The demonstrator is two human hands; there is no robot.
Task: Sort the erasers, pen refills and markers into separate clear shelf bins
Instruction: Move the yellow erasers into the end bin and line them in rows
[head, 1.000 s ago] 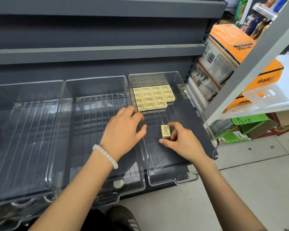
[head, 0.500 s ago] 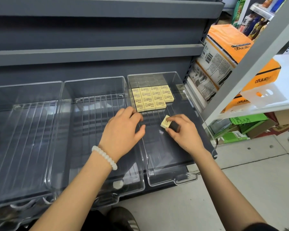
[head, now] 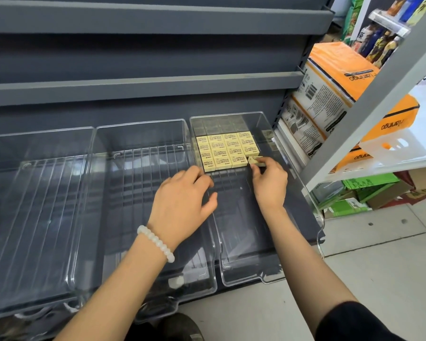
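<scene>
Three clear bins sit side by side on a dark grey shelf. The right bin (head: 278, 217) holds several pale yellow erasers (head: 225, 150) laid in neat rows at its back. My right hand (head: 269, 183) pinches one more yellow eraser (head: 255, 160) at the right end of the front row, touching the block. My left hand (head: 182, 205), with a white bead bracelet on the wrist, rests with curled fingers on the wall between the middle bin (head: 143, 193) and the right bin, holding nothing. The left bin (head: 35, 205) shows nothing inside. No refills or markers are visible.
Grey shelf boards (head: 143, 82) overhang the bins. To the right stand orange and white packs (head: 330, 89) and a white shelving post (head: 379, 92). Green cartons (head: 369, 190) lie on the tiled floor below. A dark shoe (head: 180, 327) shows at the bottom.
My right hand lifted the single eraser from the bin floor and carried it back to the front row's right end. My left hand stayed on the bin wall.
</scene>
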